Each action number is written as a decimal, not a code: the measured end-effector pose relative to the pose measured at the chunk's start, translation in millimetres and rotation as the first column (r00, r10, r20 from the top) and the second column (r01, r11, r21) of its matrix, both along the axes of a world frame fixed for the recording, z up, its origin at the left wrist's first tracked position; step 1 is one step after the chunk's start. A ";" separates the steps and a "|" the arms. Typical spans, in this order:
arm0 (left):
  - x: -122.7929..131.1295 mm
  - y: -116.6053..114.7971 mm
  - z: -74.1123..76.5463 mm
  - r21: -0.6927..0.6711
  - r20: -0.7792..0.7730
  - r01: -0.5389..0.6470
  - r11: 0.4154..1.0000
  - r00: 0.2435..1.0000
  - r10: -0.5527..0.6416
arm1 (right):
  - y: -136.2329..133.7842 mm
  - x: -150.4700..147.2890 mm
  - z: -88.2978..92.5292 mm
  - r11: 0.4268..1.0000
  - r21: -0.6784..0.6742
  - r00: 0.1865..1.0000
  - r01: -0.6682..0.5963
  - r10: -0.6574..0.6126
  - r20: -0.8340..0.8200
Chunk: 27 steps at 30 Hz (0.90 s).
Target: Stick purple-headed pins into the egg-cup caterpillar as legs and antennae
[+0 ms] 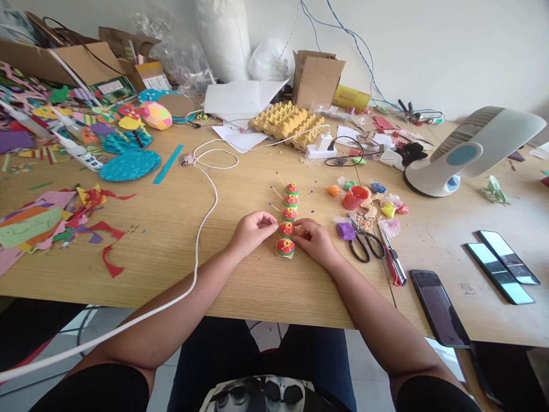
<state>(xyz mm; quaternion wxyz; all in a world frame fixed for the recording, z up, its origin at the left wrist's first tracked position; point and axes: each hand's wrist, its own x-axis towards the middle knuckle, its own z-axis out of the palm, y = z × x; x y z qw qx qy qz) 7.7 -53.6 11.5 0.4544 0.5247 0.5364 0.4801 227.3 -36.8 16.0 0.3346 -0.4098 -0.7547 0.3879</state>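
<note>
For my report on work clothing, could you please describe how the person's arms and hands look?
The left hand and right hand are ungloved; no watch or bracelet shows. Black sleeves end near the elbows, leaving the forearms bare. A white cable crosses the view of the left forearm.

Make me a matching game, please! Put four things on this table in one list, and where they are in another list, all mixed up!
Things:
1. Row of small red-and-green domes with yellow tops
2. Metal scissors with black handles
3. Bumpy yellow egg tray
4. Flat, narrow blue strip

Places:
A. Next to the red-handled box cutter
B. Beside the large, round blue piece
C. With the left hand and right hand at its sides
D. In front of the brown cardboard box

Right pairs: 1-C, 2-A, 3-D, 4-B
</note>
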 end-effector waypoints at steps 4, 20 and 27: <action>-0.8 1.5 -3.5 -0.006 0.007 -0.013 1.000 1.000 0.013 | -0.1 -0.3 0.5 1.000 0.000 1.000 0.005 -0.005 0.006; -0.4 2.4 -5.7 -0.087 0.103 -0.060 0.994 0.992 0.069 | -0.8 -0.4 0.9 1.000 -0.001 1.000 0.005 -0.005 0.001; 0.1 1.9 -6.1 -0.097 0.100 -0.060 0.993 0.993 0.070 | -0.8 -0.8 0.5 1.000 0.003 1.000 0.009 -0.009 -0.003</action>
